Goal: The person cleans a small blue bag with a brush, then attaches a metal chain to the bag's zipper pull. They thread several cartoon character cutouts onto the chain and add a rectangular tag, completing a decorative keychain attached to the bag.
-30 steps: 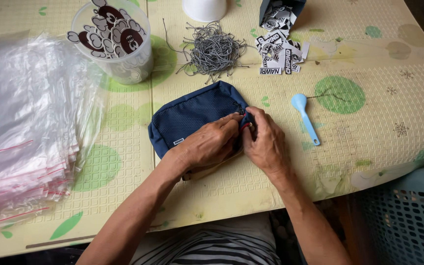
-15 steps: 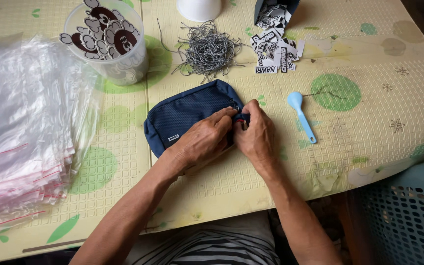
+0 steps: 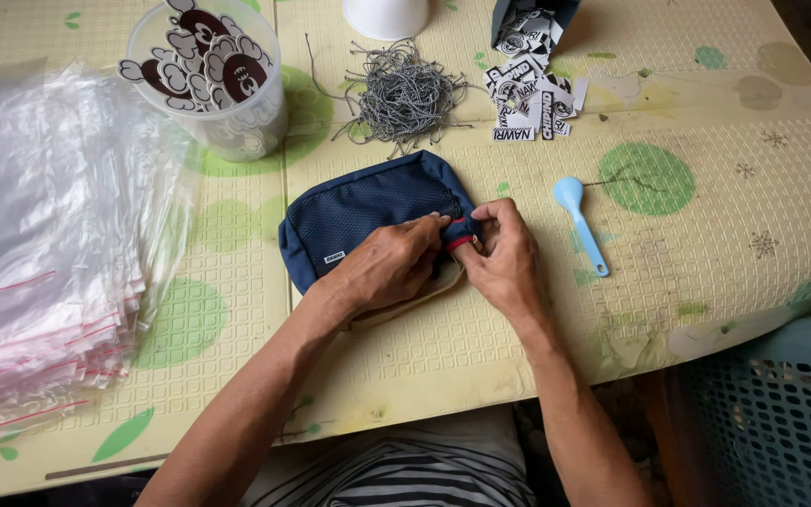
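Observation:
A navy blue zip pouch [image 3: 363,211] with a mesh front lies on the table in front of me. My left hand [image 3: 389,268] rests on its lower right part, fingers pinching near the zip end. My right hand [image 3: 507,258] pinches the pouch's right corner, where a small red tab [image 3: 460,243] shows between the fingertips. A cream-coloured piece peeks out beneath the pouch under my left hand.
A stack of clear zip bags [image 3: 44,253] fills the left. A plastic cup of cartoon stickers [image 3: 213,80], a heap of grey cords [image 3: 407,94], printed tags [image 3: 532,94], a white cup [image 3: 387,14] and a blue spoon [image 3: 579,221] lie around. A teal basket [image 3: 781,413] stands at lower right.
Both hands stay at the pouch's right corner; the fingers have shifted slightly around the red tab. The view has moved a little.

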